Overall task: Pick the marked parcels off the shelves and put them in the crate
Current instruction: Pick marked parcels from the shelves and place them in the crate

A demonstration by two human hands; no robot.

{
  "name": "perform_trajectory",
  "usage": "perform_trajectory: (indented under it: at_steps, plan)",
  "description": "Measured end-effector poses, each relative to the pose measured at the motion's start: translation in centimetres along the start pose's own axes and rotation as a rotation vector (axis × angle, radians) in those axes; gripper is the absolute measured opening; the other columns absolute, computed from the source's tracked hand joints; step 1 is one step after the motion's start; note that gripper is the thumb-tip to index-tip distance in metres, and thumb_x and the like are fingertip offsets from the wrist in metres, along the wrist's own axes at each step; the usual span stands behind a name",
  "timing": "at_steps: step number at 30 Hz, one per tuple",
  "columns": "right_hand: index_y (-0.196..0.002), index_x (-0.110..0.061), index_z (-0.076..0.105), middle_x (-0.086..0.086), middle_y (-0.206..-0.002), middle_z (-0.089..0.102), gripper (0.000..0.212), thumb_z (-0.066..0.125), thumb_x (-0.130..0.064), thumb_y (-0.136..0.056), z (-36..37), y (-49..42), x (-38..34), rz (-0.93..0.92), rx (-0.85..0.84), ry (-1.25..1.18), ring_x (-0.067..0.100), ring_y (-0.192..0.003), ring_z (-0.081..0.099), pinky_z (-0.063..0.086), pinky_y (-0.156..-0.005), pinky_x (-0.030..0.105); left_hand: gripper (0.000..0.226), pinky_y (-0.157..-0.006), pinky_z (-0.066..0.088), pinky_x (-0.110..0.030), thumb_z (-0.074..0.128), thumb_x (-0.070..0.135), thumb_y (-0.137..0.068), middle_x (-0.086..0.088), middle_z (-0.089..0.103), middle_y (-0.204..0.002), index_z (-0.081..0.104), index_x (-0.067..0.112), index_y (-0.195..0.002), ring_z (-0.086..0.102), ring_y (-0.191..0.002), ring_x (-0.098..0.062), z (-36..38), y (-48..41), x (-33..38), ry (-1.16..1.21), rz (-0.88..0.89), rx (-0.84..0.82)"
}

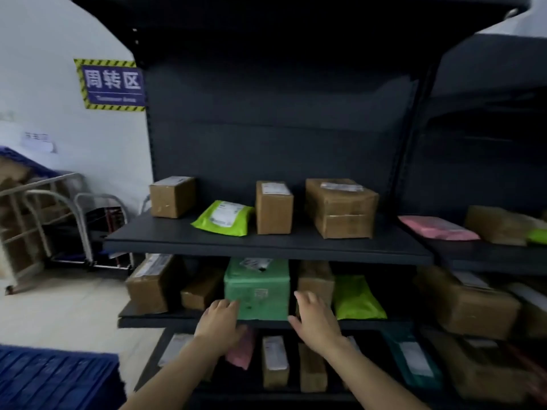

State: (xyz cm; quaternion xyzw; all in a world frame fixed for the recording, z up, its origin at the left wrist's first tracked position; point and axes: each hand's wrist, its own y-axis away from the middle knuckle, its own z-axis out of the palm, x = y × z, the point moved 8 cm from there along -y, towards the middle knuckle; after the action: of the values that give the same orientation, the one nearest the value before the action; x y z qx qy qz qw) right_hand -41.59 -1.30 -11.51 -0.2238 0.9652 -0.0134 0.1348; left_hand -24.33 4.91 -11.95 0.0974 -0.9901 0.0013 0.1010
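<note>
A green wrapped parcel (257, 287) with a white label on top stands at the front of the middle shelf (154, 321). My left hand (219, 322) is at its lower left corner with the fingers relaxed, just touching or just short of the wrap. My right hand (314, 319) is spread by its right side, fingers straight, in front of a brown box (315, 278). Neither hand holds anything. The blue crate (56, 377) sits low at the bottom left.
The upper shelf (266, 245) carries three brown boxes and a lime mailer (223, 217). A lime bag (356, 297) lies right of my right hand. Several boxes and a pink bag (241, 349) fill the bottom shelf. Metal trolleys (59, 220) stand left by the wall.
</note>
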Motion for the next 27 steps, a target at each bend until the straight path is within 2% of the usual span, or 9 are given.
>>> perform_trajectory:
  at_steps: [4, 9, 12, 23, 27]
  plan:
    - [-0.146, -0.017, 0.023, 0.006, -0.146, 0.033, 0.059, 0.043, -0.04, -0.096, -3.6, 2.4, 8.1, 0.053, 0.041, 0.051, 0.024, -0.131, 0.035, 0.034, -0.107, 0.032, 0.062, -0.11, 0.031, -0.034, 0.048, 0.038, -0.092, -0.005, 0.039, -0.146, 0.027, 0.015, -0.146, 0.032, -0.136, -0.024, 0.9, -1.0, 8.4, 0.004, 0.074, -0.001]
    - [-0.146, -0.016, 0.023, 0.006, -0.146, 0.032, 0.06, 0.043, -0.039, -0.095, -7.3, 5.7, 16.9, 0.133, 0.077, 0.088, 0.025, -0.132, 0.033, 0.032, -0.107, 0.033, 0.05, -0.106, 0.033, -0.034, 0.047, 0.034, -0.092, -0.008, 0.043, -0.14, 0.04, 0.012, -0.136, 0.035, -0.133, -0.026, 1.2, -2.1, 17.8, -0.039, 0.171, -0.001]
    - [-0.147, -0.016, 0.022, 0.006, -0.147, 0.031, 0.059, 0.043, -0.039, -0.096, -9.4, 7.3, 21.2, 0.183, 0.092, 0.109, 0.025, -0.134, 0.031, 0.031, -0.108, 0.034, 0.052, -0.108, 0.031, -0.035, 0.048, 0.035, -0.091, -0.008, 0.042, -0.141, 0.038, 0.014, -0.138, 0.035, -0.133, -0.027, 1.1, -3.0, 22.7, -0.085, 0.233, 0.017]
    - [-0.145, -0.017, 0.024, 0.008, -0.142, 0.034, 0.057, 0.042, -0.04, -0.095, -14.5, 10.4, 33.5, 0.364, 0.159, 0.148, 0.027, -0.127, 0.038, 0.034, -0.104, 0.035, 0.06, -0.115, 0.024, -0.034, 0.046, 0.038, -0.094, -0.009, 0.033, -0.148, 0.029, 0.014, -0.146, 0.026, -0.139, -0.027, 2.2, -7.3, 38.1, -0.051, 0.482, 0.025]
    - [-0.143, -0.017, 0.027, 0.008, -0.141, 0.036, 0.057, 0.044, -0.039, -0.094, -16.4, 9.9, 37.6, 0.406, 0.194, 0.171, 0.026, -0.127, 0.039, 0.034, -0.105, 0.034, 0.054, -0.111, 0.029, -0.032, 0.044, 0.035, -0.096, -0.007, 0.037, -0.146, 0.032, 0.015, -0.145, 0.03, -0.136, -0.026, 1.9, -9.8, 42.8, 0.016, 0.538, 0.093]
